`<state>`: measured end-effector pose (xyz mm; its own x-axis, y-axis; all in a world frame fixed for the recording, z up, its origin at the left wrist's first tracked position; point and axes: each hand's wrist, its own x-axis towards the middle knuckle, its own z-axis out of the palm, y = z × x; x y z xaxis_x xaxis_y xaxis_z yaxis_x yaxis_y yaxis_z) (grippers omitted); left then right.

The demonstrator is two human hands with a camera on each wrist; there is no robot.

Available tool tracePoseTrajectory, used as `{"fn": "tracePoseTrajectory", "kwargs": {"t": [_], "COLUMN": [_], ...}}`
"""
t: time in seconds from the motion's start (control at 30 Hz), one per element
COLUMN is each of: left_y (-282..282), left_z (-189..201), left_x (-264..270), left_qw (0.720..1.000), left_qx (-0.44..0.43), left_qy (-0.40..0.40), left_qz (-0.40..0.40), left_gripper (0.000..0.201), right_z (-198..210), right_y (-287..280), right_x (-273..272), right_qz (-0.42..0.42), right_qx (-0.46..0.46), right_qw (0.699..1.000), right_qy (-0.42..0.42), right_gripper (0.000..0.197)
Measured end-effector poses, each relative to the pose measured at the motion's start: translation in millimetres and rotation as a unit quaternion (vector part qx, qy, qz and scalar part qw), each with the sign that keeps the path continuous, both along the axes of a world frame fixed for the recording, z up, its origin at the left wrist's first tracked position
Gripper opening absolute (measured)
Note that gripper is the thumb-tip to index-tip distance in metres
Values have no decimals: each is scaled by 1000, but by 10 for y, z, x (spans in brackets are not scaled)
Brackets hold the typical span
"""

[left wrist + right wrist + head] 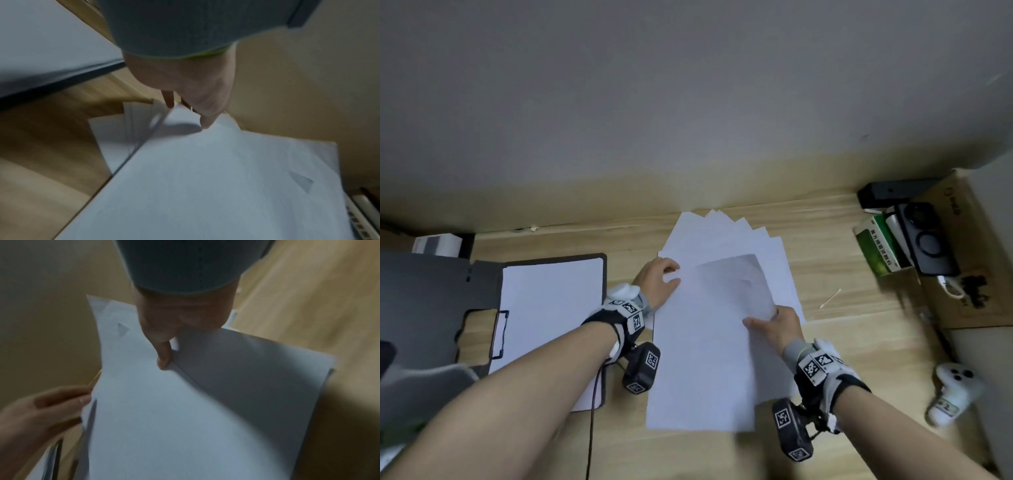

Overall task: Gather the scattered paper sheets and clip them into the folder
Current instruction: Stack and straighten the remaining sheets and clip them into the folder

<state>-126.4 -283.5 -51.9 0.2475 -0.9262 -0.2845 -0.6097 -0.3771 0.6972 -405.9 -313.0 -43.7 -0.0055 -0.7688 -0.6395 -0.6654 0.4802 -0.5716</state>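
Several white paper sheets (pixel 726 240) lie fanned on the wooden desk, with one large sheet (pixel 702 359) on top nearer me. My left hand (pixel 659 281) pinches the left edge of the top sheets, thumb above and fingers below. My right hand (pixel 774 323) grips the right edge of a sheet whose corner curls up, thumb (pixel 163 360) on top. The dark folder (pixel 604 270) lies open at the left with a white sheet (pixel 548 315) inside and its clip (pixel 500 334) on the left side. The left wrist view shows my left hand (pixel 185 113) on the paper stack (pixel 205 178).
At the back right lie a green box (pixel 876 250), a black phone (pixel 924 240), a black device (pixel 890 195) and a cardboard box (pixel 976 260). A white game controller (pixel 952 394) lies at the right edge. A cotton swab (pixel 830 298) rests right of the sheets. The wall runs close behind.
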Motion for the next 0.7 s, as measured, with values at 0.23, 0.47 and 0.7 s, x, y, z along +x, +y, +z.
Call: {"fn": "tracePoseTrajectory", "kwargs": {"t": [0.23,0.47,0.7], "left_y": [-632,-645,40], "left_z": [-100,4,49], "left_x": [-387,-462,-381], "left_qw": [974,949,969], "left_qx": [73,220,240], "left_qy": [-154,-185,22], "left_qz": [-152,-129,-51], "left_gripper": [74,62,24], "right_z": [-203,-168,-188], "right_y": [302,321,237], "right_x": [-577,-307,-41], "right_qz": [-262,-274,-176], "right_qx": [35,20,37], "right_qw": [964,961,983], "right_qy": [-24,-29,-26], "right_gripper": [31,45,39]}}
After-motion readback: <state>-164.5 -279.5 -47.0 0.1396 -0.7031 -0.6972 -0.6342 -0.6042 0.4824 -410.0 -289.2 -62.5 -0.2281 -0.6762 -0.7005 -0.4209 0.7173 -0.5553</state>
